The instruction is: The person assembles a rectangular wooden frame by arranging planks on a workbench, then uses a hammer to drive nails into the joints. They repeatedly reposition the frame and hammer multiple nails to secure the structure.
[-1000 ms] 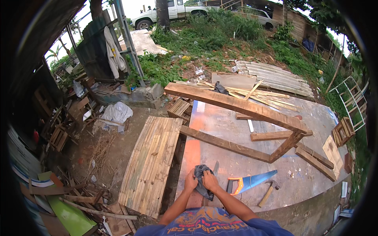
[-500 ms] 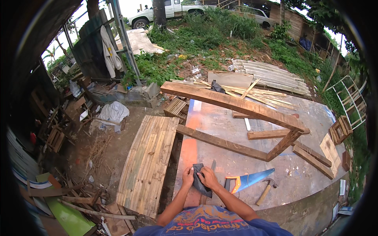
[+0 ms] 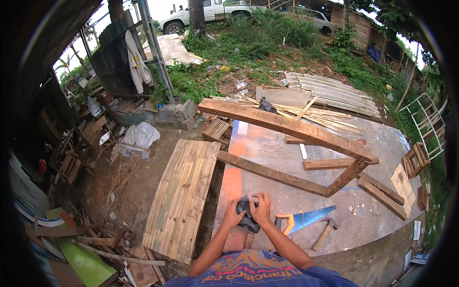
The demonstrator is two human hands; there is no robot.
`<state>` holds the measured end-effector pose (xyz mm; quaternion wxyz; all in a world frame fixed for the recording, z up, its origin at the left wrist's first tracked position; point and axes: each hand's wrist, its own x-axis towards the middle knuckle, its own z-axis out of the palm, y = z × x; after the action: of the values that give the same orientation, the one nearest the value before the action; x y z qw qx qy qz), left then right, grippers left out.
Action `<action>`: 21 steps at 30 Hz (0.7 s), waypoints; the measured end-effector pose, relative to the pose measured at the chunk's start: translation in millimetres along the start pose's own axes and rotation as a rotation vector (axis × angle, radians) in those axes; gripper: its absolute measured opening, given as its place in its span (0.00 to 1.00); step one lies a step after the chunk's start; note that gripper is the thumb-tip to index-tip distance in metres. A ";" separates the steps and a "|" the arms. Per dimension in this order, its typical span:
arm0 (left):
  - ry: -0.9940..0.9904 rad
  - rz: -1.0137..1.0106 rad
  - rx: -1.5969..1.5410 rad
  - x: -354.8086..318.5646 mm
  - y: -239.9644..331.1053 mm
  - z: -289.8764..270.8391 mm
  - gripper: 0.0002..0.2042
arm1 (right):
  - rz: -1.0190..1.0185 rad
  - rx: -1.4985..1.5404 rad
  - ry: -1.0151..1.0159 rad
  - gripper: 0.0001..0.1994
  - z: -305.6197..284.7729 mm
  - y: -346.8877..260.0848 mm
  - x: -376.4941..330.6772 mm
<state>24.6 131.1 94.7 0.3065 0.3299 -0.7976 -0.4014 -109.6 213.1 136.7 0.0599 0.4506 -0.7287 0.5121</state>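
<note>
Both hands work on a crumpled black plastic bag (image 3: 249, 223) in front of my body, over the near left part of the sheet-topped table. My left hand (image 3: 232, 214) grips its left side with bent fingers. My right hand (image 3: 260, 210) pinches the upper right side, fingertips close to those of the left. Whatever is inside the bag, if anything, is hidden. Just right of my right hand lies a handsaw (image 3: 306, 219) with a blue blade and orange-black handle. A hammer (image 3: 323, 236) with a wooden handle rests beyond it.
An angled frame of brown timber beams (image 3: 287, 125) stands across the table (image 3: 287, 201). Loose wood blocks (image 3: 382, 198) lie at its right. A bamboo-slat bench (image 3: 184, 191) stands to the left. Thin sticks (image 3: 330, 117) and corrugated sheets (image 3: 334, 91) lie at the back.
The black bag, stretched out between my hands before, is now bunched up. My right hand has moved up and turned over the bag. A narrow blade-like piece seen beyond it is now hidden.
</note>
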 end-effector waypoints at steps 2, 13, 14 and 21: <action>0.019 -0.037 0.046 -3.7 -21.1 8.4 0.22 | -0.004 0.144 -0.069 0.07 -4.5 -0.6 -17.8; 0.142 -0.212 -0.050 -8.5 -29.6 22.9 0.15 | 0.048 -0.300 -0.520 0.20 18.1 57.5 -62.0; 0.213 -0.205 -0.040 -10.5 -38.5 22.4 0.14 | 0.174 -0.144 -0.504 0.19 20.0 39.7 -53.8; 0.233 0.093 0.054 2.6 -6.3 13.2 0.15 | 0.445 -0.126 -0.629 0.15 25.1 9.4 -11.1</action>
<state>14.9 132.0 83.5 0.4062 0.3452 -0.7815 -0.3241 -100.4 200.3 112.3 -0.2516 0.4121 -0.8214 0.3038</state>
